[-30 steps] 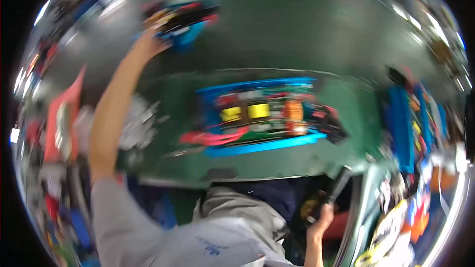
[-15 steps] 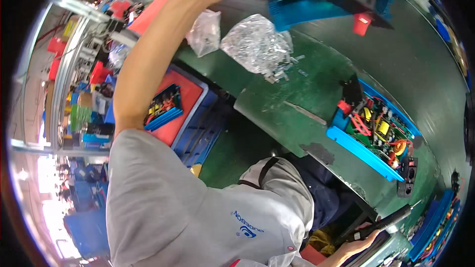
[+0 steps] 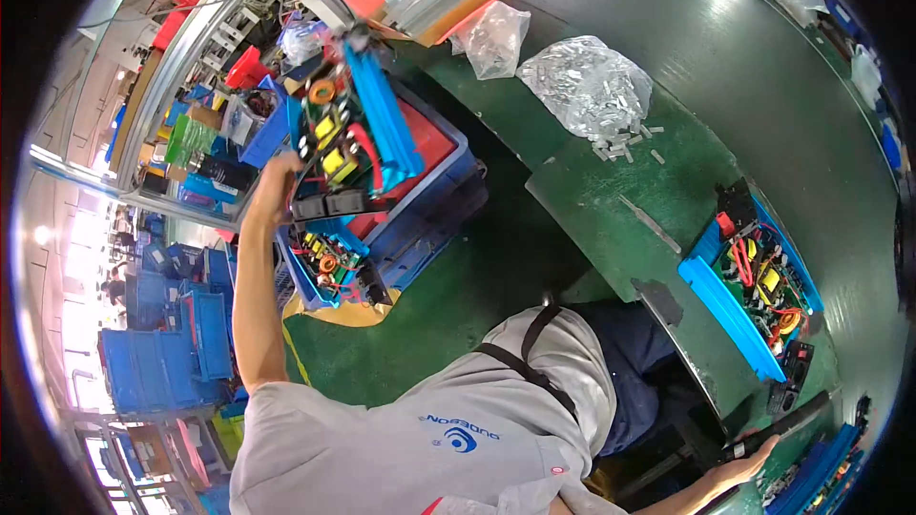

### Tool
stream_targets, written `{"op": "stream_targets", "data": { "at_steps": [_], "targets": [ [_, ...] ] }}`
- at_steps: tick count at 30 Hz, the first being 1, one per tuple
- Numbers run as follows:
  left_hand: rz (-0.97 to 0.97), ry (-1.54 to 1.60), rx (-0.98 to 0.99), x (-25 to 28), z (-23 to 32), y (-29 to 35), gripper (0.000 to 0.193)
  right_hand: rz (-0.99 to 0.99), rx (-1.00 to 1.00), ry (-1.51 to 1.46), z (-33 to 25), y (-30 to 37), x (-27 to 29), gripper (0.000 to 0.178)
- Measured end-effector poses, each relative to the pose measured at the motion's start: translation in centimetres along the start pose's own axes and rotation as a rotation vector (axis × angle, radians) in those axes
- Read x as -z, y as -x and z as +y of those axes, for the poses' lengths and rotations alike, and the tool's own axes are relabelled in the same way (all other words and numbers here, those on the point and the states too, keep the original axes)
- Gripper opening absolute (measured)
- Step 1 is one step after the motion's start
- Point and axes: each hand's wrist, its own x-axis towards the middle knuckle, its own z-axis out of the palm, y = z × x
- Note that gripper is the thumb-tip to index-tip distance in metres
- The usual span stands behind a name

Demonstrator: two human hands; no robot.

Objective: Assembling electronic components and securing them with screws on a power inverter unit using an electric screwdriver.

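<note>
My left hand (image 3: 277, 187) grips a circuit board in an open blue metal housing (image 3: 382, 114) by its black end panel. Yellow transformers, red wires and an orange coil show on the board. It is held tilted over a blue crate (image 3: 434, 219), above a second such unit (image 3: 329, 265). At lower right, the fingers of my right hand (image 3: 749, 467) are wrapped round a black, pen-shaped power screwdriver (image 3: 780, 427). Nearest to it on the green bench, a third blue-housed board (image 3: 735, 310) lies with its black socket panel toward me.
A clear bag of small metal pieces (image 3: 587, 86) lies open on the bench (image 3: 592, 191), some spilled. Behind the crate are a red sheet with grey strips (image 3: 434, 0) and another plastic bag (image 3: 496, 38). More blue units (image 3: 811, 472) stand at far lower right.
My left arm has swung from the far side of the bench leftward and nearer, carrying the blue-housed board over the crate. My view has turned left. My right hand still holds the screwdriver.
</note>
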Motion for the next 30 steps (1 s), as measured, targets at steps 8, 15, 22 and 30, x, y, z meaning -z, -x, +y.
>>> {"op": "stream_targets", "data": {
  "at_steps": [8,15,22,30],
  "targets": [
    [0.070,-0.230,0.269,1.5,-8.0,-0.7,0.038,-0.056,-0.039,0.132,0.1,1.2,-0.5,0.041],
    [-0.256,-0.242,0.136,-5.2,-10.8,-3.3,0.029,-0.064,0.067,0.267,0.4,1.6,-0.5,0.041],
    [-0.459,-0.236,0.220,-11.2,-15.1,-2.0,0.033,-0.150,-0.035,0.311,1.2,2.2,0.6,0.040],
    [-0.391,-0.299,0.139,-14.5,-16.0,-7.5,0.038,-0.234,0.016,0.342,-0.4,3.4,-1.0,0.036]
  ]
}}
